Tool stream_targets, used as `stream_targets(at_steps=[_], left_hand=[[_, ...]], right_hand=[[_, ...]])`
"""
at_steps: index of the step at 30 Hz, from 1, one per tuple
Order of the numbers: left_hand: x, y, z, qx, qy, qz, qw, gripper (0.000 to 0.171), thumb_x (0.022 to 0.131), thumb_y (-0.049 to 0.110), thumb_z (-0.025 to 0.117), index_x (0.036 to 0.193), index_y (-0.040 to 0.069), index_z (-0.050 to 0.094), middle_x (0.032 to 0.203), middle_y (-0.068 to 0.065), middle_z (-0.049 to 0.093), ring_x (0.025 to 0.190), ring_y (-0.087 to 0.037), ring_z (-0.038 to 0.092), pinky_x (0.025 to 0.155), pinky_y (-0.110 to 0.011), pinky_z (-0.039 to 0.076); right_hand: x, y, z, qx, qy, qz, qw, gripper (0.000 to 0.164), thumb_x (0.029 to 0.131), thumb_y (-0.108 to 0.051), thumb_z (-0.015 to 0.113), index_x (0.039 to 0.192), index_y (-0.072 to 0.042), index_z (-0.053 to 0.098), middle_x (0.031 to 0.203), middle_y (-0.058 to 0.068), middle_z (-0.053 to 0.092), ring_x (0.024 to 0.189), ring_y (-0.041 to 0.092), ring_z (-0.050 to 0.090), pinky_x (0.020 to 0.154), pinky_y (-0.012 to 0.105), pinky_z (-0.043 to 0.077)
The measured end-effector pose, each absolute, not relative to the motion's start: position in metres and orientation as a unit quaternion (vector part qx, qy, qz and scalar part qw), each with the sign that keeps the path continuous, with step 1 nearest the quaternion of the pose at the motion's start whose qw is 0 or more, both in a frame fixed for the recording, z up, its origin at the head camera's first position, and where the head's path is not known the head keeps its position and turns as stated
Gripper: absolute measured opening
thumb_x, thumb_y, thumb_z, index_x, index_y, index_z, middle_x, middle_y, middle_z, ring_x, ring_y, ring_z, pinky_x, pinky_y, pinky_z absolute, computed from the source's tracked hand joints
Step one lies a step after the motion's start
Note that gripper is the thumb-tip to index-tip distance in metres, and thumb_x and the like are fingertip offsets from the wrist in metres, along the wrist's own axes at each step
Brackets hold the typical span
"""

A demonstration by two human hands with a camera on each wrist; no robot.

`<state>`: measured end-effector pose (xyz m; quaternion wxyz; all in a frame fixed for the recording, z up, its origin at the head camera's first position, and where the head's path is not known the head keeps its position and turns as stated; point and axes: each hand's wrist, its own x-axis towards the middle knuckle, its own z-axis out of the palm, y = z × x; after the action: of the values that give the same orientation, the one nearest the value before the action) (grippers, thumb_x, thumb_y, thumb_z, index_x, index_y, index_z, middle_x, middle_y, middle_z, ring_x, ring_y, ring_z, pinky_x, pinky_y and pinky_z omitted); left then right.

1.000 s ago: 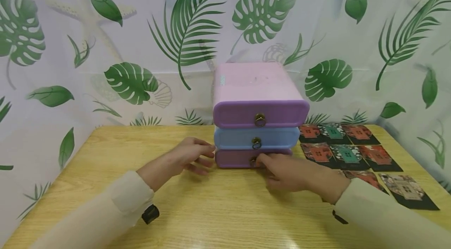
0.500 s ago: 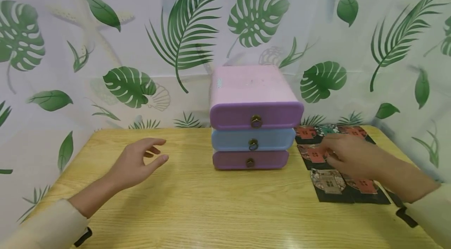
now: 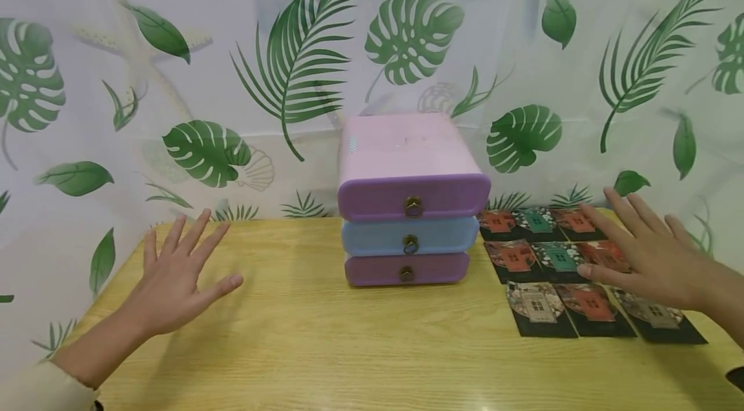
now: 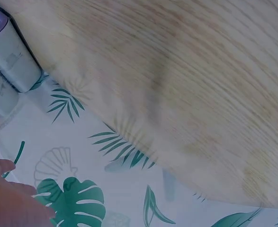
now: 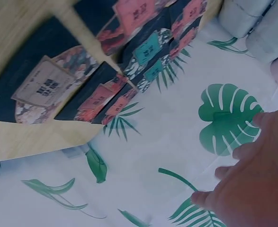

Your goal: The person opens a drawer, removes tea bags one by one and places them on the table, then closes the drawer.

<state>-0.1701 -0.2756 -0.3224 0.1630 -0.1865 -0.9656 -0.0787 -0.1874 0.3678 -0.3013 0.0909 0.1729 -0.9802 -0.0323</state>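
My left hand (image 3: 171, 288) is raised over the left side of the table with its fingers spread, holding nothing. On the other side my right hand (image 3: 653, 256), fingers also spread, hovers over rows of dark printed packets (image 3: 543, 309) and partly covers some of them. Between the hands stands a small drawer unit (image 3: 409, 143) with a pink top. Its top drawer (image 3: 372, 199) is purple, the middle drawer (image 3: 372, 238) light blue, and the bottom drawer (image 3: 374, 271) purple. Each drawer front carries a brass ring pull, and all three fronts sit closed.
A wooden table (image 3: 325, 353) bears everything. Behind it hangs a white cloth (image 3: 221, 23) printed with green leaves, close against the back of the drawer unit. The packets lie flat near the table's right edge, in red, green and beige designs.
My right hand has left the bottom drawer's pull and moved right, over the packets; a beige packet now lies at the front row's left. My left hand has drawn away leftward. Both hands have spread.
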Motion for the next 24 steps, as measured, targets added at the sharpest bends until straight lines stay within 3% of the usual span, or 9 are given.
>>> stream_targets(at_steps=[3, 7, 12, 24], left_hand=[[-0.17, -0.277, -0.323, -0.17, -0.971, -0.069, 0.152, 0.08, 0.087, 0.06, 0.048, 0.148, 0.028, 0.009, 0.155, -0.008, -0.003, 0.135, -0.034, -0.016, 0.098, -0.073, -0.012], [-0.172, -0.28, -0.322, -0.156, -0.977, -0.06, 0.131, 0.081, 0.088, 0.061, 0.045, 0.148, 0.028, 0.003, 0.154, -0.009, -0.007, 0.133, -0.036, -0.02, 0.095, -0.077, -0.01], [-0.174, -0.282, -0.323, -0.145, -0.982, -0.048, 0.107, 0.081, 0.088, 0.064, 0.042, 0.148, 0.029, 0.001, 0.154, -0.009, -0.008, 0.131, -0.041, -0.018, 0.091, -0.081, -0.005], [-0.178, -0.284, -0.33, -0.135, -0.986, -0.039, 0.09, 0.082, 0.088, 0.067, 0.037, 0.148, 0.027, -0.002, 0.154, -0.014, -0.006, 0.129, -0.053, -0.007, 0.086, -0.086, 0.001]], right_hand=[[-0.186, 0.369, -0.305, 0.144, -0.986, -0.03, 0.076, 0.1, 0.081, -0.064, 0.054, 0.148, -0.023, -0.008, 0.149, 0.008, -0.026, 0.129, 0.035, -0.028, 0.089, 0.083, 0.002], [-0.187, 0.368, -0.307, 0.13, -0.99, -0.019, 0.056, 0.1, 0.082, -0.066, 0.051, 0.146, -0.023, -0.012, 0.148, 0.008, -0.029, 0.126, 0.037, -0.032, 0.085, 0.085, -0.002], [-0.19, 0.364, -0.309, 0.127, -0.991, 0.002, 0.028, 0.098, 0.083, -0.066, 0.048, 0.146, -0.024, -0.014, 0.146, 0.008, -0.032, 0.124, 0.039, -0.033, 0.082, 0.086, -0.006], [-0.188, 0.358, -0.318, 0.152, -0.988, 0.011, 0.016, 0.093, 0.086, -0.064, 0.046, 0.146, -0.024, -0.013, 0.148, 0.009, -0.029, 0.126, 0.037, -0.032, 0.082, 0.086, -0.004]])
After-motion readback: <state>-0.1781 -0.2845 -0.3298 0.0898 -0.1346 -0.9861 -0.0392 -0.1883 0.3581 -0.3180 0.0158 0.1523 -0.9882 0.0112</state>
